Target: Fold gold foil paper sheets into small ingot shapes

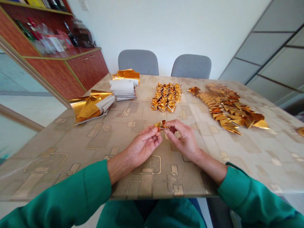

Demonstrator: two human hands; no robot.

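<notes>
A small folded piece of gold foil paper [160,125] is held up over the near middle of the table, between both hands. My left hand [147,142] pinches its left end between thumb and fingers. On the other side, my right hand [184,137] grips the right end with thumb and forefinger. The piece's silvery-white inner side shows along one edge. Just beyond the hands stand several finished-looking gold paper ingots [166,96], set close together in rows. To the right lie overlapping rows of flatter folded gold foil pieces [225,106].
Gold foil sheets [89,107] and a stack of white-backed paper [123,90] lie at the table's left. Two grey chairs [138,61] stand behind the patterned table [99,171]. A wooden cabinet [64,69] is at the far left. One more gold piece [301,131] sits at the right edge.
</notes>
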